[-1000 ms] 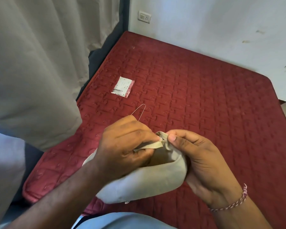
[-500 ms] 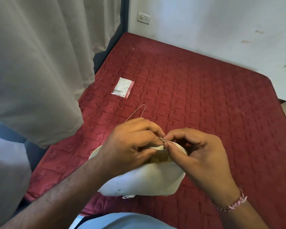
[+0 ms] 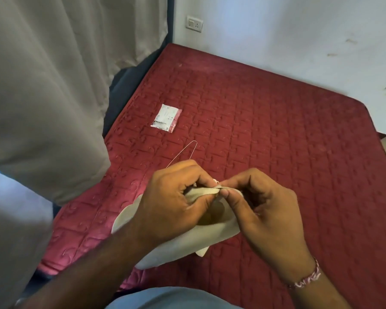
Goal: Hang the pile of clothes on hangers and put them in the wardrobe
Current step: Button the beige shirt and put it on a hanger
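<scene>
Your hands have closed in since a second ago: your left hand [image 3: 176,204] and right hand [image 3: 261,206] now meet, fingers [image 3: 224,192] pinching the cream cloth's [image 3: 187,246] top edge. It hangs above the red bed [image 3: 276,130], with a wire loop [image 3: 187,150], probably the hanger, just beyond your left hand. You're seemingly fitting cloth to hanger; next, work that edge along the wire.

Head-worn view, angled forward and down, close over mattress [image 3: 276,141]
</scene>
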`<state>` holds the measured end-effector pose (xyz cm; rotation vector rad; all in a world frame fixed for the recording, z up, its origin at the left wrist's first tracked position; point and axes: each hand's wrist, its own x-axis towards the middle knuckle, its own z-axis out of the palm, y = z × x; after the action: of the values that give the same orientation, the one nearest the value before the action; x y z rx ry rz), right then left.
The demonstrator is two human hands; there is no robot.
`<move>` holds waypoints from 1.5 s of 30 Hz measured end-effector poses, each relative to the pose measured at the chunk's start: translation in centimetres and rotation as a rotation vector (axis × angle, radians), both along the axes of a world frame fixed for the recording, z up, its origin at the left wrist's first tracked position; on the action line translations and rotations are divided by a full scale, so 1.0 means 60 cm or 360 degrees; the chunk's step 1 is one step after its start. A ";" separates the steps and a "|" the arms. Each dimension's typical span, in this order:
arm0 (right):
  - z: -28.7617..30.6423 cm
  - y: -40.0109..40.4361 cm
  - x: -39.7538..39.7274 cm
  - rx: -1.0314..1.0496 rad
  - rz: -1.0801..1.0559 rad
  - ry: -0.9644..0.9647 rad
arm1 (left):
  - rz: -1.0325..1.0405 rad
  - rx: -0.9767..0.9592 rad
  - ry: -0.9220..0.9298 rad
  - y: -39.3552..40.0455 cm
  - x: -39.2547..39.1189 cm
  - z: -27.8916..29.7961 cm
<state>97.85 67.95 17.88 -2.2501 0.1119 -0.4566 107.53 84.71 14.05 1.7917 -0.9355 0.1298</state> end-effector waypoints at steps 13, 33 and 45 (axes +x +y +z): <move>-0.027 -0.108 0.021 0.0656 0.0332 0.0960 | -0.0123 -0.0070 0.0531 0.078 0.094 -0.037; 0.065 -0.023 0.018 0.1735 -0.0096 0.0507 | 0.0094 -0.0355 -0.0511 -0.014 0.026 0.023; 0.050 0.004 0.024 0.1452 -0.0139 0.0378 | -0.0049 -0.0210 -0.0613 -0.014 0.035 0.015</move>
<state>99.30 68.18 20.90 -1.3890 0.4457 -0.1241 109.65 83.84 14.94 1.6578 -1.1954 0.5197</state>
